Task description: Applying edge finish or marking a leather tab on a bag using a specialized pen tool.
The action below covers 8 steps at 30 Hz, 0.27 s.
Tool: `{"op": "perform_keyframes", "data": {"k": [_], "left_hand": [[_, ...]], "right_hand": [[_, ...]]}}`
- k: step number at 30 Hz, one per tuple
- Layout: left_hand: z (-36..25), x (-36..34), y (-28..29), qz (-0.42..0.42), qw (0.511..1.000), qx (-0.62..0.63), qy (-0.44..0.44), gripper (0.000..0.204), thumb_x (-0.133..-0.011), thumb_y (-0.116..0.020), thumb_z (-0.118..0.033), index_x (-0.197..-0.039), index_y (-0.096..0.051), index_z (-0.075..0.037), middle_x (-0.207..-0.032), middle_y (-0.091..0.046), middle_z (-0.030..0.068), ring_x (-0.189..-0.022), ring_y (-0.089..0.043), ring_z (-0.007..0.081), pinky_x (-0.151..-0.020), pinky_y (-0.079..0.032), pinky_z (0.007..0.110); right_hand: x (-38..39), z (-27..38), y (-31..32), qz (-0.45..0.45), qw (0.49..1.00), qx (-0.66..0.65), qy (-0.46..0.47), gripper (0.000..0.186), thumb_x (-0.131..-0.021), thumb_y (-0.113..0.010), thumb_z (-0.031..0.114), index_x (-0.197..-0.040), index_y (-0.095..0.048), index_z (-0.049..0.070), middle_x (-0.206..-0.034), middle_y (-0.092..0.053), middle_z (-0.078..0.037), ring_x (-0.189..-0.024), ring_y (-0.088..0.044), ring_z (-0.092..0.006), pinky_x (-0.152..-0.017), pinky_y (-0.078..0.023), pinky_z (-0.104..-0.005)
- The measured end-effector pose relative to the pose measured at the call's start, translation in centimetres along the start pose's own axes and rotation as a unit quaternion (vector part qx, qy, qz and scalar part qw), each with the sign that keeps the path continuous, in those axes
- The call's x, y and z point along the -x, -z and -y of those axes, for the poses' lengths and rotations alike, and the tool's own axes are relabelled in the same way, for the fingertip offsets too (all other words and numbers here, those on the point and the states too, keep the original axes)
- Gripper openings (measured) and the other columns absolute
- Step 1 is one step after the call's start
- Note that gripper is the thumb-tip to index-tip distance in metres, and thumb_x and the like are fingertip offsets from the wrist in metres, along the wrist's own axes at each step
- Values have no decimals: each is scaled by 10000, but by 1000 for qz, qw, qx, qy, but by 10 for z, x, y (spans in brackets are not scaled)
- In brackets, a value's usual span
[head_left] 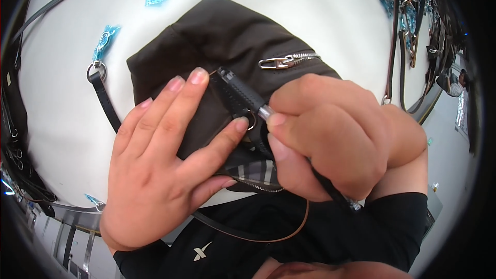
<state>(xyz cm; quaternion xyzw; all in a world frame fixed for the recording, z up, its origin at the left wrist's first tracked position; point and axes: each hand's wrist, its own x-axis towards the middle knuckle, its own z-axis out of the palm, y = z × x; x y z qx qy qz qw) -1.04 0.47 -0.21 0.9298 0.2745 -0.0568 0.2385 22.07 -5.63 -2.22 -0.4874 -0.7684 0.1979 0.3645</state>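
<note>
Two bare hands work over a dark brown bag point(217, 41) that lies on a white surface point(62, 119), directly below the person's head. The left hand point(155, 175) lies flat on the bag's front panel, its fingers point(181, 85) spread and extended, gripping nothing; the thumb tip presses beside a small metal ring point(251, 120) at the bag's edge. The right hand point(330, 134) is closed, with thumb and forefinger pinched together on the metal-tipped end of a black strap point(240, 93), held right at that ring. The strap's far length runs through the closed palm and emerges below the wrist.

Judged from this position, the strap end has been brought to the ring, but whether it is already hooked or threaded through cannot be told, as the fingertips cover the joint. The attachment appears to be in progress rather than complete. A silver zipper pull point(276, 62) on the upper pocket lies closed and untouched. A checked lining shows at the bag's lower opening.

Elsewhere on the surface, a loose black strap with a ring and blue wrapping point(103, 41) lies left of the bag, well apart from both hands, and further straps hang in a bunch point(408, 26) at the upper right.
</note>
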Motion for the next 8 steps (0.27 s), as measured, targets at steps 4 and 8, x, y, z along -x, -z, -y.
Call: {"op": "perform_keyframes", "data": {"k": [4,8], "left_hand": [[1,0,-2,2,1000,0,10,581,-716,-768,-554,-1148,-768,-164,-1534,-483,242,-1346,-521,453,-1112,-395,518],[5,1,-2,-2,1000,7,-14,630,-709,-767,-565,-1199,-751,-168,-1538,-481,241,-1362,-506,457,-1126,-383,523]], "right_hand": [[5,-2,7,37,998,-45,19,200,-655,-719,-80,-772,-604,35,-762,-677,-123,-547,-641,-264,-460,-482,-326],[3,0,13,54,996,-66,-24,211,-666,-741,-67,-798,-614,38,-787,-694,-147,-562,-649,-291,-482,-502,-333]]}}
